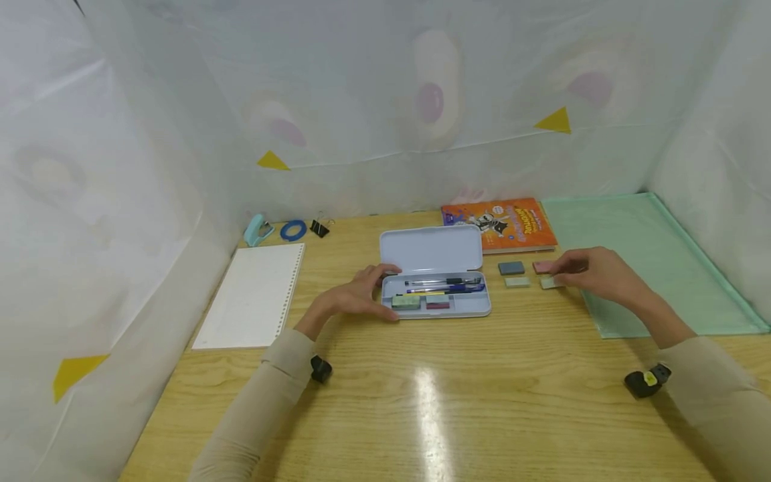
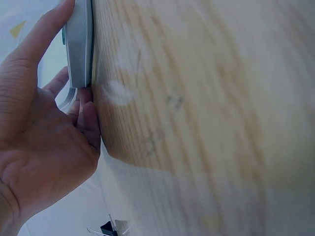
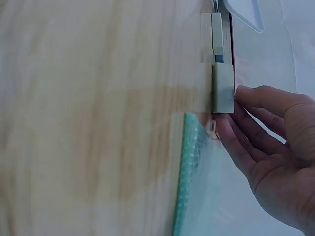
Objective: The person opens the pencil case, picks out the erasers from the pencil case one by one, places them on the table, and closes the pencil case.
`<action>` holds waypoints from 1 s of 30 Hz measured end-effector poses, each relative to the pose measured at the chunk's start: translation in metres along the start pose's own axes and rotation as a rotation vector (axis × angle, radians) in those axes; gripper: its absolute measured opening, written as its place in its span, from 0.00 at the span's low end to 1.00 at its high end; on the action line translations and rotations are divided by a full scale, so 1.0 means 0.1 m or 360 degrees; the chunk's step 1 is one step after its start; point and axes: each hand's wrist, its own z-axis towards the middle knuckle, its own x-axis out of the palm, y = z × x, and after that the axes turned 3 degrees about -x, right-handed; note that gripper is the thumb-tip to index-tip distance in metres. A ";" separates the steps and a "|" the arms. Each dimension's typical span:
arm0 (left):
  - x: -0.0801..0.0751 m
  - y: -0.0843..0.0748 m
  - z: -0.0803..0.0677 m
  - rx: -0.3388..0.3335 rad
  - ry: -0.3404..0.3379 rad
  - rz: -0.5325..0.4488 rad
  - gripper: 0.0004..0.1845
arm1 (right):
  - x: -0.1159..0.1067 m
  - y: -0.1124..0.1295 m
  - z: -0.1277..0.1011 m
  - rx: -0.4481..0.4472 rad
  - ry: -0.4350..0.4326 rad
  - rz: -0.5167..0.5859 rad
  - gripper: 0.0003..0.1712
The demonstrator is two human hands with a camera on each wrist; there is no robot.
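Observation:
A white pencil case [image 1: 437,314] lies with its lid up in the head view, holding several pens [image 1: 448,288], a green eraser [image 1: 406,302] and a pink-and-grey eraser [image 1: 438,302]. My left hand [image 1: 355,296] grips its left end, thumb at the front edge and fingers behind; the left wrist view shows the case's end [image 2: 79,54] between them. On the right, my right hand [image 1: 602,274] pinches a pale green eraser [image 3: 223,88] at its end. Around it lie another pale green eraser [image 1: 517,282], a blue-grey eraser [image 1: 511,268] and a pink eraser [image 1: 542,267].
Behind the case is an orange book [image 1: 524,227]. A green translucent folder [image 1: 662,268] covers the table's right side. To the left are a notepad [image 1: 249,294], a turquoise stapler [image 1: 258,230], a blue tape ring [image 1: 293,231] and a black binder clip [image 1: 320,228].

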 end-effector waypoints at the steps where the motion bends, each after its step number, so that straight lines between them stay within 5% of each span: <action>1: 0.00 0.00 0.00 0.0001 -0.0001 -0.0001 0.52 | -0.01 0.00 -0.01 -0.0012 -0.0005 -0.0009 0.10; 18: 0.01 0.00 0.00 -0.0016 0.0001 -0.0005 0.52 | 0.03 0.34 0.12 -0.0125 0.0061 0.0260 0.16; 30: 0.00 -0.01 0.01 0.0003 0.0011 -0.0005 0.51 | 0.65 0.94 0.38 -0.0454 0.0239 0.0470 0.17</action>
